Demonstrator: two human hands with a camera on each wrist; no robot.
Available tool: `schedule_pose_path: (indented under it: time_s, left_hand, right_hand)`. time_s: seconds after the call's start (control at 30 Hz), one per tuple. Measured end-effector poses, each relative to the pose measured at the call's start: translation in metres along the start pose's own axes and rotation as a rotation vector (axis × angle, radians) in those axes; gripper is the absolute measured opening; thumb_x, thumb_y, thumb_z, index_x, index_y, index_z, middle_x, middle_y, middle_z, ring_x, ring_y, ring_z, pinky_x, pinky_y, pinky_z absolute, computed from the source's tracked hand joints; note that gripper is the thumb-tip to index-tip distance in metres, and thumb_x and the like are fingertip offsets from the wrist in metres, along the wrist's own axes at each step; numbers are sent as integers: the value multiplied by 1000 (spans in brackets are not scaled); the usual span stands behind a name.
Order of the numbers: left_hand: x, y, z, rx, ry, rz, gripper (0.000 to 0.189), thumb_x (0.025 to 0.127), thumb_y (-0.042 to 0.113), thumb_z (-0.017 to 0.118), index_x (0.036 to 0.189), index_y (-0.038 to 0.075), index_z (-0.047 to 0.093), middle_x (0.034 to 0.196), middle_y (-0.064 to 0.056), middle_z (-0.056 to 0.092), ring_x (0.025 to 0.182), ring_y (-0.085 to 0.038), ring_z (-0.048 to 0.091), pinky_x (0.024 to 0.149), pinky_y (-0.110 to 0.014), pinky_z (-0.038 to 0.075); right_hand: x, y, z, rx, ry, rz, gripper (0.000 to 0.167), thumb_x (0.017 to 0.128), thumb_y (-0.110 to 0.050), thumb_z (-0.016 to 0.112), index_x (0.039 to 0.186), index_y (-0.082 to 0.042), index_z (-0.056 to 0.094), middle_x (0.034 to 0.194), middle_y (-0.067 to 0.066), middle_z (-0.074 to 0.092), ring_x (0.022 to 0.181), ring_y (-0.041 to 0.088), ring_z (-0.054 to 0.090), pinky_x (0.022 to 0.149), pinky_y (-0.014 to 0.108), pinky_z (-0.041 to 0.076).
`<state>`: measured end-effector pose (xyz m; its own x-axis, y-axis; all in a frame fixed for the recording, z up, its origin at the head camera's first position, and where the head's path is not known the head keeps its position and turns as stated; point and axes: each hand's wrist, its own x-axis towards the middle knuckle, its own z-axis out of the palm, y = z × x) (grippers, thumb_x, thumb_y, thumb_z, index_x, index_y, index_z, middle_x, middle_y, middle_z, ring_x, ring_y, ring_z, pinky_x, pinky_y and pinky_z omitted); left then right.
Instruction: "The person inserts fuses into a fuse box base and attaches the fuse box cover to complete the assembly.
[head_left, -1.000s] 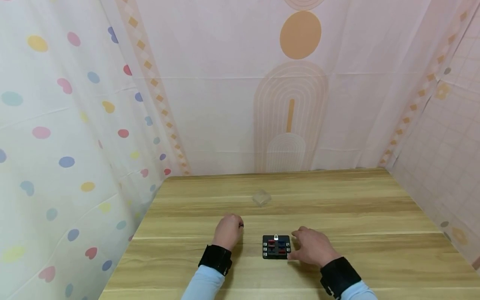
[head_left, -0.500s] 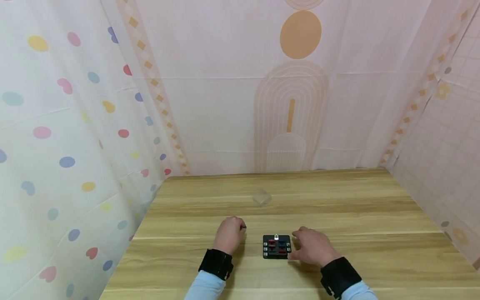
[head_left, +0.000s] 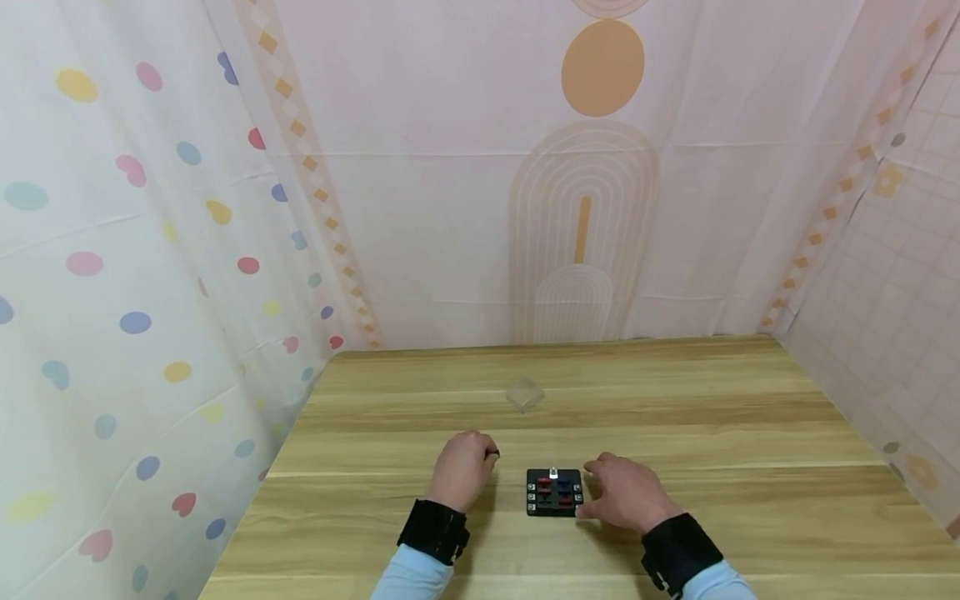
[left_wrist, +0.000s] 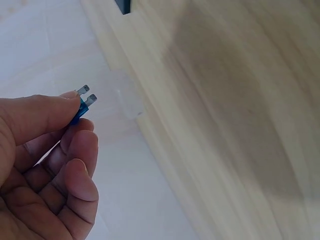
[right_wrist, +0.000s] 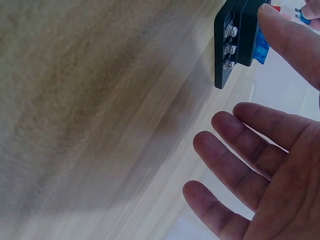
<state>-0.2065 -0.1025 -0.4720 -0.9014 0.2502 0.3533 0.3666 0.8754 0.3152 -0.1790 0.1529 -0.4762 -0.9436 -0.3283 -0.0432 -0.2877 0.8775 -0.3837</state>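
Observation:
My left hand [head_left: 461, 468] is raised left of a black fuse block [head_left: 554, 504], pinching a blue blade fuse [left_wrist: 83, 108] between thumb and fingers. Two bare metal prongs of the fuse point away from the fingertips in the left wrist view. The block lies flat on the table, with red and blue fuses in its middle and screw terminals [right_wrist: 230, 31] along its sides. My right hand [head_left: 628, 495] is at the block's right edge with fingers spread. Its thumb [right_wrist: 285, 37] overlaps the top of the block in the right wrist view, while the other fingers are apart from it.
A small clear plastic cover [head_left: 524, 395] lies on the wooden table [head_left: 675, 400] beyond the hands. Patterned curtains [head_left: 420, 208] hang behind the table and along both sides.
My left hand has shifted slightly right, closer to the fuse block, with the blade fuse still pinched. The right hand and the block have stayed in place.

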Motion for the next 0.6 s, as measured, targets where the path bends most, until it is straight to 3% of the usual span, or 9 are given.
schedule_pose_path:
  time_s: [0.33,0.6]
  left_hand:
    - [0,13,-9,-36,-30,34,8,84,2,76,78,7,75,76,0,68,68,-11,62,62,-26,51]
    - [-1,22,-11,-54,-86,23,7,84,4,77,79,8,75,74,2,66,68,-8,59,62,-25,50]
  right_hand:
    - [1,-1,1,14,-3,-15,66,69,-37,89,119,0,67,108,10,65,100,31,63,86,50,51]
    - [2,-3,1,39,-10,-21,66,69,-35,89,120,0,67,108,10,65,100,31,63,87,51,50]
